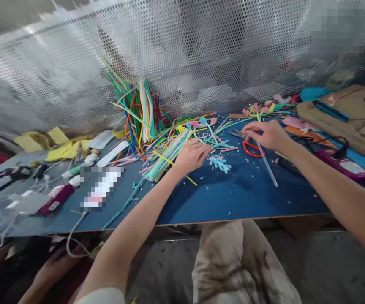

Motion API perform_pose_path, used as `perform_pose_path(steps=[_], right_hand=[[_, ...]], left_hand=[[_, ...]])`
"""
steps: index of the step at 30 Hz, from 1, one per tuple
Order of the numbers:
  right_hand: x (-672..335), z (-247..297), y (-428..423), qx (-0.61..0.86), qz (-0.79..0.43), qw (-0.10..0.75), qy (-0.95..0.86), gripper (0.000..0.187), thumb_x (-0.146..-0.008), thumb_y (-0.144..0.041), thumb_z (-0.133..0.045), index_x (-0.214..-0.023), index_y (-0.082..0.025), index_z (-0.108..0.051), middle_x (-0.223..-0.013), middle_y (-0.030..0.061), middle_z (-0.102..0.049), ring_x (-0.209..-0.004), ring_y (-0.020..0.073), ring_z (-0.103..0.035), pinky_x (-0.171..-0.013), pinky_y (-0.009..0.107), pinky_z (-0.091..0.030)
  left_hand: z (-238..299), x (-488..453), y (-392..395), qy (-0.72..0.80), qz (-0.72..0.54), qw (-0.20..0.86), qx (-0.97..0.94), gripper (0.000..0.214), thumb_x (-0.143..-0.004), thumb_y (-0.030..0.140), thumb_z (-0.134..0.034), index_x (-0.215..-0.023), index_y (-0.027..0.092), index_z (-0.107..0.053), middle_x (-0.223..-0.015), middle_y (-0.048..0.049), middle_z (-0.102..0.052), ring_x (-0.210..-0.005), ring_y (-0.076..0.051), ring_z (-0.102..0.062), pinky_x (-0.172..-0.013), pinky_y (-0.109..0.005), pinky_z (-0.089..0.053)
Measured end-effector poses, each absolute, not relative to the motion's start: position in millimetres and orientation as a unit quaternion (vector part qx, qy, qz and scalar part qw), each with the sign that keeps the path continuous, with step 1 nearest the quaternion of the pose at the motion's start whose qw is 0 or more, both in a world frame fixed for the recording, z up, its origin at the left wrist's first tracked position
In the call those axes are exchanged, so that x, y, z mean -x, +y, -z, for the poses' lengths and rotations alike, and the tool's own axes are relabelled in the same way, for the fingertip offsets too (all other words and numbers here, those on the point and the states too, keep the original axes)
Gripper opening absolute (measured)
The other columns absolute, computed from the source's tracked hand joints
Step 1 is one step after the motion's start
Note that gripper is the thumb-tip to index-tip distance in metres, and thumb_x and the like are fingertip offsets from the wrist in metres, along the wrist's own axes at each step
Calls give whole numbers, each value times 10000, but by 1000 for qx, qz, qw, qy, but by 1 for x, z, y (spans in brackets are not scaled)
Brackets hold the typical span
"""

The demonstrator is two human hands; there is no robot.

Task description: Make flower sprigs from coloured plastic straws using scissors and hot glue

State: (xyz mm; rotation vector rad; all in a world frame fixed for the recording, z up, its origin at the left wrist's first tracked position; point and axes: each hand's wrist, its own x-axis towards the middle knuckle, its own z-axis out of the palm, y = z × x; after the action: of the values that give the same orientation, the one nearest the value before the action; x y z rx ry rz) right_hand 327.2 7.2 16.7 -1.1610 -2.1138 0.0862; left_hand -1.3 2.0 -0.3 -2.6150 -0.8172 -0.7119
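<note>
My left hand [192, 156] is closed over the right side of a bundle of pastel pipe cleaners [165, 162]. What its fingers hold, if anything, is hidden. A yellow pipe cleaner [191, 180] pokes out below that wrist. Just right of the hand lies a light blue branched pipe-cleaner piece [219, 163]. My right hand [266, 134] has its fingertips pinched above red-handled scissors [252, 153]; whatever is between them cannot be made out. Beneath it a translucent stick [268, 165] slants toward the table's front.
Loose pipe cleaners [141, 109] stand against a perforated metal panel [201, 55]. Pink and yellow pipe-cleaner flowers [258, 109] lie behind my right hand. Purple devices [55, 199] with cables sit at both sides. Brown paper [344, 114] covers the right. Another person's hand [54, 268] is lower left.
</note>
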Motion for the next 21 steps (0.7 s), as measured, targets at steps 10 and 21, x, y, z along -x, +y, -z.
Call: perform_pose_path(steps=[10,21], right_hand=[[-361,-8,27,561,-108,55,-819,507,-804,-632,-630,-1137,-250,-648,-941,37,-763,-771,225,-675,-633,318,-402],[-370,9,36,648,50,-20,-760,776,-759,-825,-530,-1111,-154,-699,-1232,239,-651,-1241,494,-478,-987,639,-339]], left_hand=[[0,1,1,-418,307,171,837,365,-1053,404,-442,-915,225,-728,-935,-48,-766,-957,-238,-606,-851,-397,-374],[1,2,7,-390,299,167,855,311,-1047,350,-474,-894,209,-705,-895,-35,-753,-894,-222,-592,-858,-380,-389]])
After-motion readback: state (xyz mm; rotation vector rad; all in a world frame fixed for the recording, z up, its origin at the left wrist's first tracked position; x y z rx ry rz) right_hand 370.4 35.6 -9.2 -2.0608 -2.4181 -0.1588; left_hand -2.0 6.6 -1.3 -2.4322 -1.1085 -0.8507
